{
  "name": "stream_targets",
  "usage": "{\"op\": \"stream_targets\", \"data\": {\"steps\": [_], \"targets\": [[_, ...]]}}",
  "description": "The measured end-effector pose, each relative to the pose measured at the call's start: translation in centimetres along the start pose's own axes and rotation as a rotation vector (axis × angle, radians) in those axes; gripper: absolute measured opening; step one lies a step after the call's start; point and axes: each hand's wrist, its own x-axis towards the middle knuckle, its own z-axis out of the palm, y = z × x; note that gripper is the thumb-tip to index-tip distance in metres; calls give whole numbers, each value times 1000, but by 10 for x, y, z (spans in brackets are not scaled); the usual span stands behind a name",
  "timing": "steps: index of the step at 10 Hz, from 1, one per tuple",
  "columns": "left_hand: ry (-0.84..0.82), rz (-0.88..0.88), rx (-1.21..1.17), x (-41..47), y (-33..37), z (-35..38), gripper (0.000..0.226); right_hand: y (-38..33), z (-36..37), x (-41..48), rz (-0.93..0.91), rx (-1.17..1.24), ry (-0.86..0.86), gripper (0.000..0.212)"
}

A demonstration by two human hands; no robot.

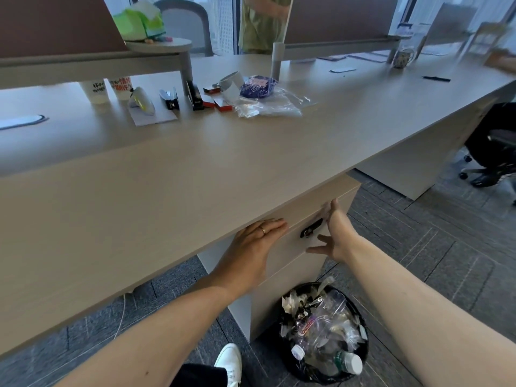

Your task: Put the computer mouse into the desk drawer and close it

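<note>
The desk drawer [290, 247] is the top one of a pedestal under the desk top [195, 177]. Its front sits pushed in, with no gap that shows the inside. A black handle or lock [310, 228] sits near its upper edge. My left hand [255, 241], with a ring on it, lies flat against the left part of the drawer front, just below the desk edge. My right hand [333, 233] presses its palm on the right part, fingers spread, beside the black handle. Neither hand holds anything. No computer mouse is in sight.
A black waste bin [325, 333] full of plastic bottles and bags stands on the carpet right below the drawer. Staplers [195, 97], two cups [96, 92], tape and plastic bags [268, 104] lie at the desk's back. An office chair [491, 152] stands right. My white shoe [230, 361] is near the bin.
</note>
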Motion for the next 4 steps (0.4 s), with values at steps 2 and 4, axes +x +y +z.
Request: {"op": "stream_targets", "data": {"steps": [2, 4], "targets": [[-142, -65, 85, -1, 18, -18, 88, -64, -49, -99, -299, -395, -28, 67], [-351, -99, 173, -7, 72, -60, 81, -157, -116, -276, -1147, -514, -99, 44]]}}
